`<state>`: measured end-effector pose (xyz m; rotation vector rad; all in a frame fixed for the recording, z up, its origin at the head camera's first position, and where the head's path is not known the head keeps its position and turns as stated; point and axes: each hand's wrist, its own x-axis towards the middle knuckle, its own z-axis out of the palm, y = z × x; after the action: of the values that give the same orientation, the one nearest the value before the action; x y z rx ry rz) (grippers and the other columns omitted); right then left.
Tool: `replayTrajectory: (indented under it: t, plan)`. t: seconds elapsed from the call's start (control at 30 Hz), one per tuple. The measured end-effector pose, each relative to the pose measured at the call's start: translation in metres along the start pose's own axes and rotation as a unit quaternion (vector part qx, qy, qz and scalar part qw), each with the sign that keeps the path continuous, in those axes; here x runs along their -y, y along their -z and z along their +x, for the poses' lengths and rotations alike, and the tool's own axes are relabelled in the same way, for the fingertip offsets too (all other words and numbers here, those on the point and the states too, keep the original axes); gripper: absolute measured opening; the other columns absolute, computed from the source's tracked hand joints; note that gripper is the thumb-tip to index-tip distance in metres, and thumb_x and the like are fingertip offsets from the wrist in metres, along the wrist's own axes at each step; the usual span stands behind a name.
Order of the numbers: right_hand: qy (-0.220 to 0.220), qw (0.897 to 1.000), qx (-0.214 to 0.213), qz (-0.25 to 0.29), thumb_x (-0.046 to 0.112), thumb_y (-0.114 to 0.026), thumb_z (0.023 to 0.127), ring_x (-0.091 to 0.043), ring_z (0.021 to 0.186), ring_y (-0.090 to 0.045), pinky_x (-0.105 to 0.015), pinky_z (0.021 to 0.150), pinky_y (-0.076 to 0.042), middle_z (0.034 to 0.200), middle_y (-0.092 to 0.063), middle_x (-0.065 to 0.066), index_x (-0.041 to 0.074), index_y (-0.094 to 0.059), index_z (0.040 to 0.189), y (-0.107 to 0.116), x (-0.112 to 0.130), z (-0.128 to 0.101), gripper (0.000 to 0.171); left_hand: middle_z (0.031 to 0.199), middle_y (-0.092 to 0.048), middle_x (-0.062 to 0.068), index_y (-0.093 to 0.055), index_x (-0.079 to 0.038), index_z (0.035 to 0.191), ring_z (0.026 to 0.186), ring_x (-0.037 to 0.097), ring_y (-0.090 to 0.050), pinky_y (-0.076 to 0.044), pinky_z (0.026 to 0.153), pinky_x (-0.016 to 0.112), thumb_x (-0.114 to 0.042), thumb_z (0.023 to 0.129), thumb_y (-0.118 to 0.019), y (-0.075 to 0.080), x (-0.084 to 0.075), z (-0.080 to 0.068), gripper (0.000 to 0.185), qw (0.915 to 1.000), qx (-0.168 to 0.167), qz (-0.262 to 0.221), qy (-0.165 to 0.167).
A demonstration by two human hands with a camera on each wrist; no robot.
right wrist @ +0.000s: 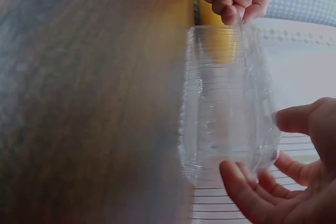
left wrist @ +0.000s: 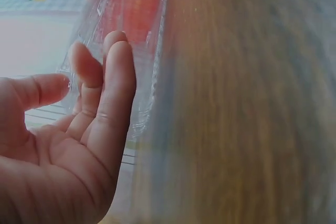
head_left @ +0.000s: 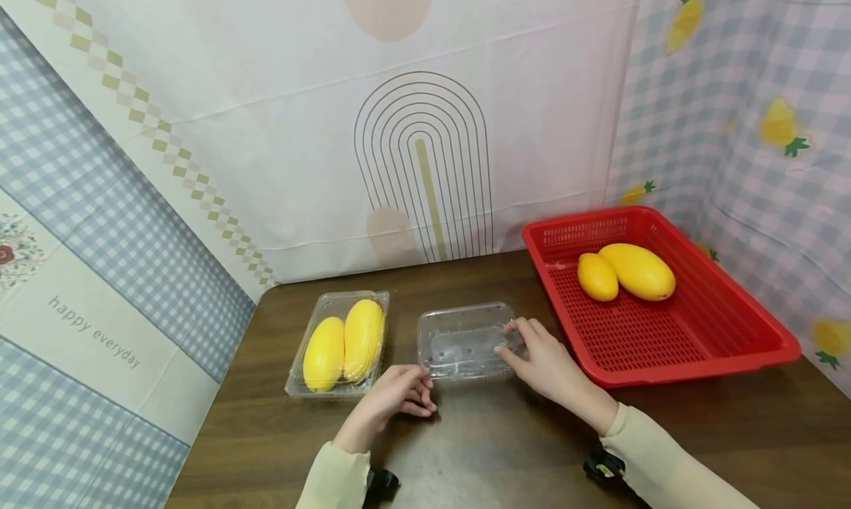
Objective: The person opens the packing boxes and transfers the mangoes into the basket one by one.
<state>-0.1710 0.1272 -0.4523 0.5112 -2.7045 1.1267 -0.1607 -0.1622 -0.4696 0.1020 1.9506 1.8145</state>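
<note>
Backdrop: printed cloths hang behind and to both sides; arch motif at centre, blue check at left, pineapple print at right.
Table: dark wood grain, bearing every item below.
Red basket: perforated plastic, at the right of the table, tilted slightly; holds two yellow mangoes, touching each other near its far end.
Filled clear tray: at the left, holds two yellow mangoes lying side by side lengthways.
Empty clear tray: transparent plastic, flat on the table between the filled tray and the basket, just beside the basket's near left corner.
Right hand: thumb and fingertips pinch the empty tray's right edge; fingers curled round the rim in the right wrist view.
Left hand: rests on the table at the empty tray's near left corner, fingers loosely curled, fingertips at its rim; whether it actually grips the tray cannot be told.
</note>
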Motion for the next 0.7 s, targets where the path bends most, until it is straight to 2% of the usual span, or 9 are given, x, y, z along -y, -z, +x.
replayTrajectory:
  t: [0.17, 0.3, 0.7]
  plan:
    - [-0.015, 0.998, 0.013, 0.052, 0.031, -0.073, 0.094, -0.017, 0.084, -0.051, -0.030, 0.070, -0.048, 0.095, -0.052, -0.003, 0.009, -0.061, 0.116, -0.002, -0.007, 0.003, 0.033, 0.068, -0.056, 0.005, -0.056, 0.001, 0.089, 0.069, 0.018, -0.070, -0.060, 0.067, 0.032, -0.016, 0.101, -0.048, 0.001, 0.002, 0.004, 0.023, 0.9999, 0.001, -0.013, -0.006]
    - [-0.031, 0.996, 0.018, 0.082, 0.033, -0.074, 0.093, -0.019, 0.085, -0.048, -0.029, 0.069, -0.044, 0.093, -0.049, -0.004, 0.011, -0.060, 0.116, -0.004, -0.012, 0.006, 0.034, 0.065, -0.053, 0.003, -0.055, -0.003, 0.085, 0.068, 0.017, -0.070, -0.060, 0.067, 0.032, -0.012, 0.099, -0.047, 0.000, 0.002, 0.007, 0.018, 0.9998, -0.005, -0.017, -0.010]
    - [-0.042, 0.993, 0.021, 0.112, 0.036, -0.075, 0.092, -0.021, 0.085, -0.048, -0.028, 0.068, -0.042, 0.092, -0.049, -0.006, 0.012, -0.061, 0.115, -0.005, -0.021, 0.009, 0.037, 0.061, -0.048, 0.001, -0.053, -0.005, 0.083, 0.066, 0.016, -0.070, -0.060, 0.066, 0.031, -0.010, 0.097, -0.044, -0.003, 0.001, 0.009, 0.017, 0.9996, -0.012, -0.023, -0.010]
